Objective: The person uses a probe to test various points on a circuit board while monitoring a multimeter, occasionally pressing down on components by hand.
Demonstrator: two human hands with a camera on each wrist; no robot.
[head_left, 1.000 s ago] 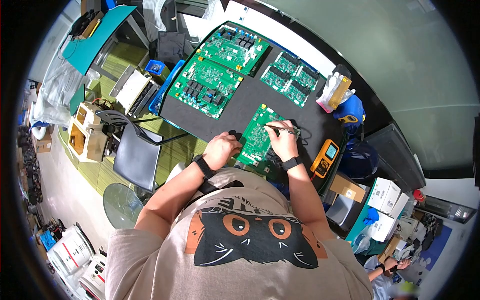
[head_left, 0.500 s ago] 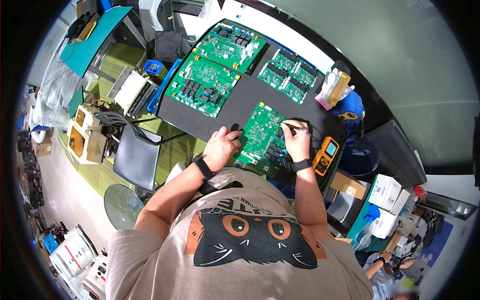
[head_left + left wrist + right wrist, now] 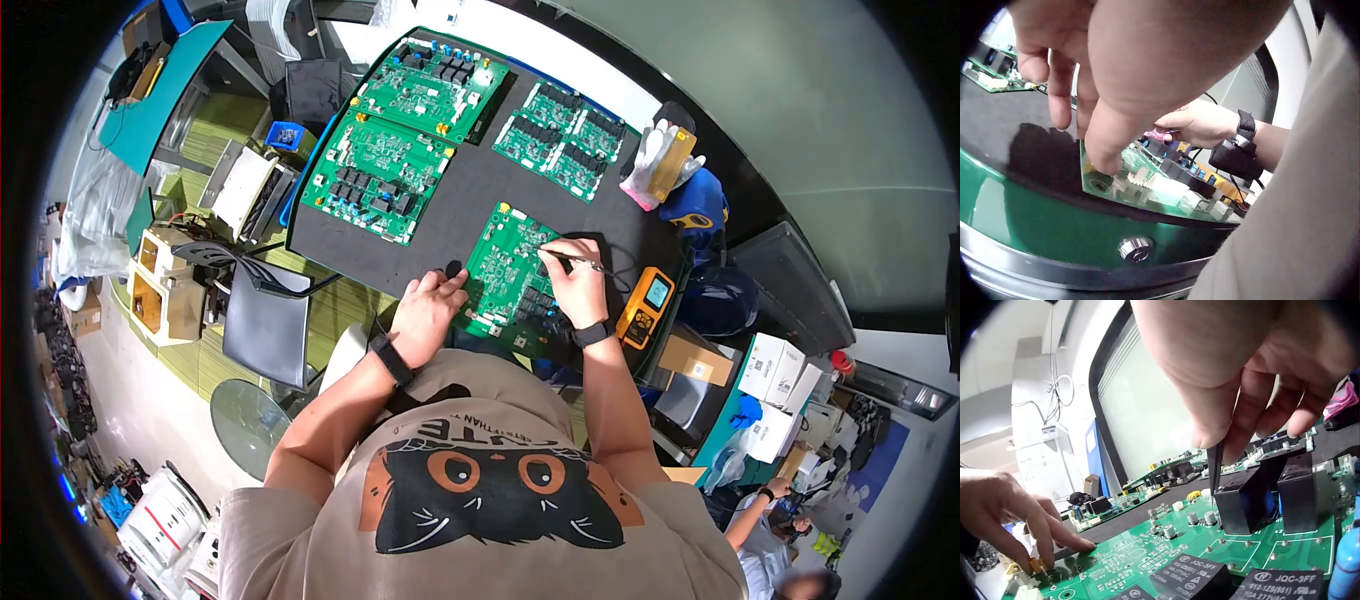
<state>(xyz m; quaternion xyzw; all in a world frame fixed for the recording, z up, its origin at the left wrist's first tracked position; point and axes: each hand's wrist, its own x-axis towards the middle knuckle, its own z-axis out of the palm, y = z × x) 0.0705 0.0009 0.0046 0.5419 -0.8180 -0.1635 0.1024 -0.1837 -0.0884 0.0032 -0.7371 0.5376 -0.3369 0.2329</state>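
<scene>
A green circuit board [image 3: 501, 270] with black relays [image 3: 1191, 575] lies before me on the dark mat. My right hand [image 3: 577, 284] pinches slim black tweezers [image 3: 1214, 467] between thumb and fingers, the points down at the board beside a tall black relay [image 3: 1242, 503]. In the right wrist view small silver capacitors [image 3: 1192, 517] stand near the points. My left hand [image 3: 428, 312] rests at the board's near left edge, its fingers loosely extended. Its thumb [image 3: 1105, 159] touches the corner by the white connectors [image 3: 1169, 187].
Two large boards [image 3: 386, 180] lie at the back left and several small joined boards [image 3: 562, 140] at the back. A yellow meter [image 3: 645, 306] stands on the right, with a glove [image 3: 652, 165] and a blue object [image 3: 694, 207] behind it. A chair [image 3: 266, 325] is at the left.
The right hand with the tweezers first shifted right across the board, then slightly back left. The left hand stays at the board's edge, and the head view has shifted a little.
</scene>
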